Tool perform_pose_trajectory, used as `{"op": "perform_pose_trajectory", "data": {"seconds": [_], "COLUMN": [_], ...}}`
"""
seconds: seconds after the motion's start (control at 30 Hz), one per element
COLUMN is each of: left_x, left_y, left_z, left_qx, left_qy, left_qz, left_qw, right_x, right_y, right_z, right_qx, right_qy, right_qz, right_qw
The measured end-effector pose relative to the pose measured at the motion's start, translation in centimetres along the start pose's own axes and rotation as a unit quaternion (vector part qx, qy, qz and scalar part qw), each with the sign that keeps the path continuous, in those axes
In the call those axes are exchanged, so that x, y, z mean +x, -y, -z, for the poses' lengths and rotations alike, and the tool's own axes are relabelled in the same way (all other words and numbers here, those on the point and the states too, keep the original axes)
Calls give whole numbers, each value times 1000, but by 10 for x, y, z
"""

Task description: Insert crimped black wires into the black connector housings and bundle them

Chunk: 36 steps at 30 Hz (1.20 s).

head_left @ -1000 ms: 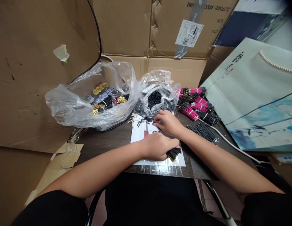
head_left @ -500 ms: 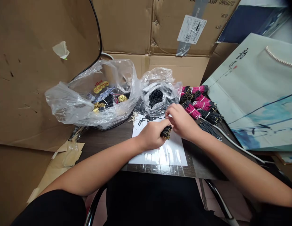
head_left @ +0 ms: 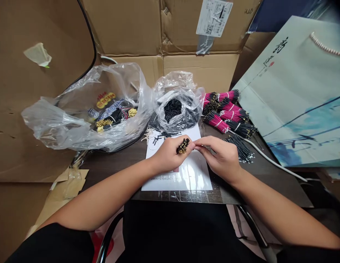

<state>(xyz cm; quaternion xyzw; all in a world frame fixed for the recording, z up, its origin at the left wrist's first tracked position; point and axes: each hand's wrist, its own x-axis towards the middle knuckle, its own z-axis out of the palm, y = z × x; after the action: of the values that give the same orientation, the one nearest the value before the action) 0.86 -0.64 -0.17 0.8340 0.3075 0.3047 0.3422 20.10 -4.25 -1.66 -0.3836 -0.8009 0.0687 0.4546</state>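
Your left hand [head_left: 168, 155] is closed on a wire bundle [head_left: 183, 146], gold pin ends now turned up; half a second ago the dark ends showed. Your right hand [head_left: 220, 155] has shifted off the bundle, its fingertips [head_left: 202, 143] pinched just beside it. Can't tell if they hold anything. Bundle is held above a plastic-covered sheet [head_left: 186, 179], near loose black tubes [head_left: 161, 137]. Beyond: clear bag [head_left: 186, 98] of black tubes, pink-and-black wire bundles [head_left: 224, 113].
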Motion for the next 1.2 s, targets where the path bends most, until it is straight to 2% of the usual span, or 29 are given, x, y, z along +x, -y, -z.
{"op": "perform_pose_trajectory", "data": {"seconds": [0.13, 0.33, 0.47, 0.63, 0.73, 0.97, 1.2], "left_x": [0, -2, -2, -3, -3, -2, -2], "left_y": [4, 12, 11, 4, 1, 4, 2], "left_z": [0, -1, 0, 1, 1, 0, -2], "left_qx": [10, 16, 17, -30, -51, -46, -15], "left_qy": [6, 17, 36, 39, 34, 43, 10], "left_qz": [1, 0, 7, 40, 51, 18, 12], "left_qw": [1000, 1000, 999, 998, 997, 998, 1000], "right_x": [-3, -6, -6, 0, 4, 2, -1], "right_y": [1, -1, -4, -1, 3, 5, 6], "right_z": [3, 3, 5, 9, 10, 6, 1], "right_qx": [-3, -57, -50, -15, 27, 75, 152], "right_qy": [0, -13, 10, 10, 8, 10, 1], "right_qz": [-13, 3, -10, -80, -99, -113, -201], "right_qw": [1000, 998, 999, 997, 995, 991, 968]}}
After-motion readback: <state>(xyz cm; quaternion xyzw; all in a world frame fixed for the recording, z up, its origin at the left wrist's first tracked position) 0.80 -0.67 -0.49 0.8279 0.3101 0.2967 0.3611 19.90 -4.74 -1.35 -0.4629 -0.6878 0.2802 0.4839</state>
